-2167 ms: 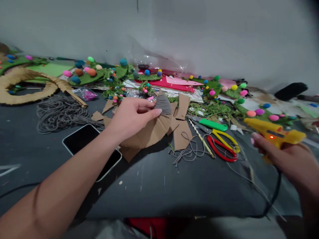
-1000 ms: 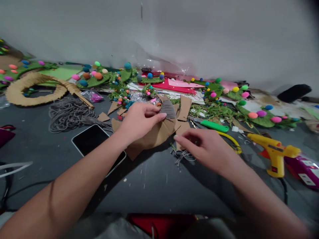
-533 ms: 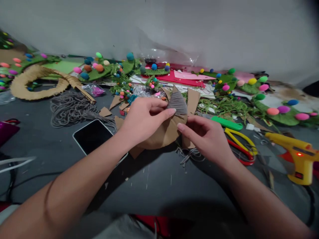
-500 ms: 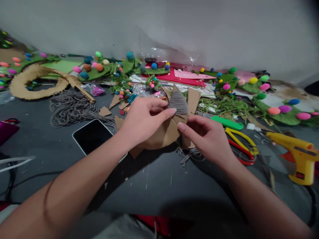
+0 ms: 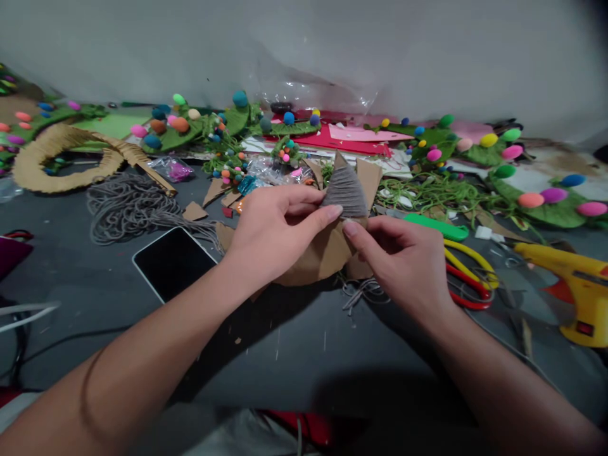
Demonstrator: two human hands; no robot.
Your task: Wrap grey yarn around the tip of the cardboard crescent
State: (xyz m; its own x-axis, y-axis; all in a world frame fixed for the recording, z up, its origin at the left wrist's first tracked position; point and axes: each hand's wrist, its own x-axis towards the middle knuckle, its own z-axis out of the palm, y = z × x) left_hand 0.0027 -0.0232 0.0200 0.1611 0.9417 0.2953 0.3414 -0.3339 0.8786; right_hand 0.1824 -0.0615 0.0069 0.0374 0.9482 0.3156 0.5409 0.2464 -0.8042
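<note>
A brown cardboard piece (image 5: 316, 258) is held above the dark table, its pointed upper end wrapped in rows of grey yarn (image 5: 346, 190). My left hand (image 5: 285, 228) pinches its left side, thumb lying at the lower edge of the wrapping. On the right side, my right hand (image 5: 401, 253) grips the piece near the lowest row of yarn, thumb in front and the other fingers partly hidden behind. A loose heap of grey yarn (image 5: 128, 206) lies to the left, and thin grey strands (image 5: 363, 294) hang or lie below the cardboard.
A phone (image 5: 173, 263) lies beside my left forearm. At the right are scissors (image 5: 468, 272), a green cutter (image 5: 437, 227) and a yellow glue gun (image 5: 570, 278). Behind are a brown wrapped ring (image 5: 28, 161), green leaves with coloured balls and red paper (image 5: 346, 142).
My right hand has moved up slightly, its thumb now closer to my left thumb. The grey-wrapped tip shows more fully and sits a little further right and more upright.
</note>
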